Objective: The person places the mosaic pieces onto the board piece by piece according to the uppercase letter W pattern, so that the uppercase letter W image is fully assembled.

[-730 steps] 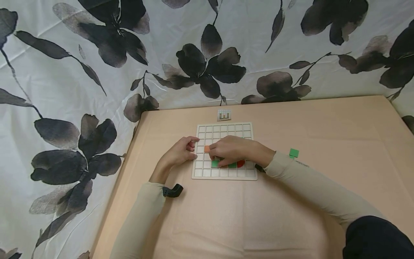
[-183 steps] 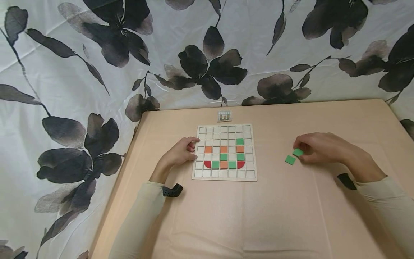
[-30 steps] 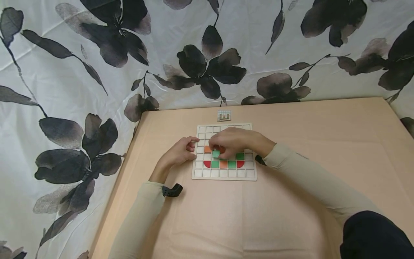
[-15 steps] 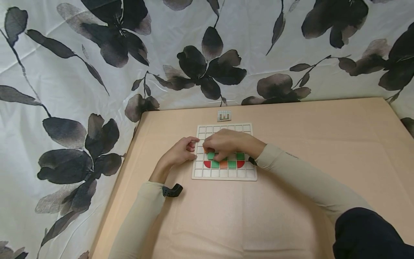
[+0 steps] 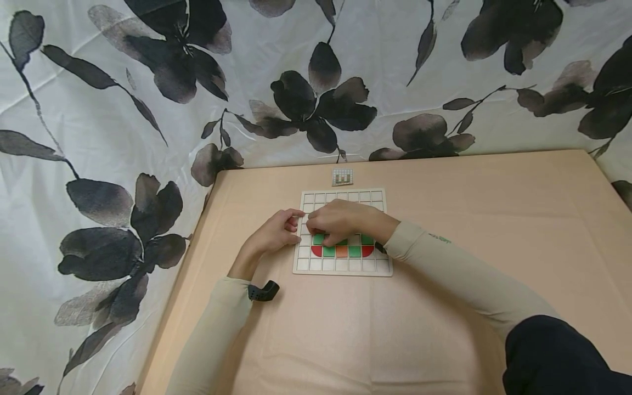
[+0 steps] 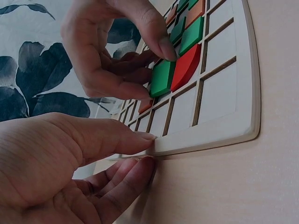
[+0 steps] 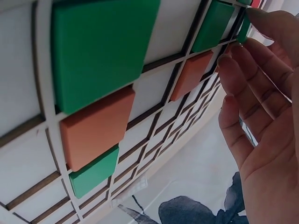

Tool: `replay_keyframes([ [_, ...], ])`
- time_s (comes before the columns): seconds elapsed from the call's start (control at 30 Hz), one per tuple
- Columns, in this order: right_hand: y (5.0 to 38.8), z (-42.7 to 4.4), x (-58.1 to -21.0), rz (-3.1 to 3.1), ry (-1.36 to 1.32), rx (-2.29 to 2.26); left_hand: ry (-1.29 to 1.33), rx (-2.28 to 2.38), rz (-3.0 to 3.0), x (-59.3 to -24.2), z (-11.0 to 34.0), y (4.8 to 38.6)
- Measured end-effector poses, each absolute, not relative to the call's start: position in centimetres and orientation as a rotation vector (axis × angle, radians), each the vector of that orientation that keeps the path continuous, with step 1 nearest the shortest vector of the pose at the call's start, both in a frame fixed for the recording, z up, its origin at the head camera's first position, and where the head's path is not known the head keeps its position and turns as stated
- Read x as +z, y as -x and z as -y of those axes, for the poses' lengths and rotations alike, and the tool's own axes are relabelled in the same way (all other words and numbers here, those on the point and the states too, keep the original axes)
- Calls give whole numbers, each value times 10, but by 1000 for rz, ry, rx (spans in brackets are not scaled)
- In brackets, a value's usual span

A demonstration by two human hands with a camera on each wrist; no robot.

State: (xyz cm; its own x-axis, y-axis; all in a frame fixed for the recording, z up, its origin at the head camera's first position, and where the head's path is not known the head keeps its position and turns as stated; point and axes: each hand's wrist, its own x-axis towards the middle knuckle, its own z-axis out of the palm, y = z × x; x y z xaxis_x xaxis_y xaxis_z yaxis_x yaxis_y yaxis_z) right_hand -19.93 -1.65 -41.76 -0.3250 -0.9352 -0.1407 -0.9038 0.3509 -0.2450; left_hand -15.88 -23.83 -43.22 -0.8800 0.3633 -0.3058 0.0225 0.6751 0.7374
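Note:
A white grid board (image 5: 355, 272) lies on the table, with green, orange and red tiles in some of its cells. My left hand (image 5: 272, 233) holds the board's left edge; in the left wrist view its thumb (image 6: 140, 136) touches the rim. Over the board, my right hand (image 5: 343, 220) pinches a green square tile (image 6: 162, 79) at a cell near the left side. A red rounded tile (image 6: 187, 67) sits right beside that tile. Green (image 7: 103, 51) and orange (image 7: 98, 128) tiles fill other cells in the right wrist view. My right hand covers part of the grid from the head camera.
A small card (image 5: 343, 176) with a printed grid pattern stands behind the board. Bare table (image 5: 474, 203) stretches to the right and in front. A floral cloth (image 5: 281, 49) hangs behind and to the left of the table.
My right hand has moved slightly left with the green tile, which has come down to the cell above the left red tile. My left hand has stayed at the board's edge.

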Motion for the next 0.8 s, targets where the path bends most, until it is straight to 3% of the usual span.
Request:
replay_keyframes([
  [0.8, 194, 17, -419, -2399, 1700, -165, -299, 1069, -2450, -433, 239, 159],
])
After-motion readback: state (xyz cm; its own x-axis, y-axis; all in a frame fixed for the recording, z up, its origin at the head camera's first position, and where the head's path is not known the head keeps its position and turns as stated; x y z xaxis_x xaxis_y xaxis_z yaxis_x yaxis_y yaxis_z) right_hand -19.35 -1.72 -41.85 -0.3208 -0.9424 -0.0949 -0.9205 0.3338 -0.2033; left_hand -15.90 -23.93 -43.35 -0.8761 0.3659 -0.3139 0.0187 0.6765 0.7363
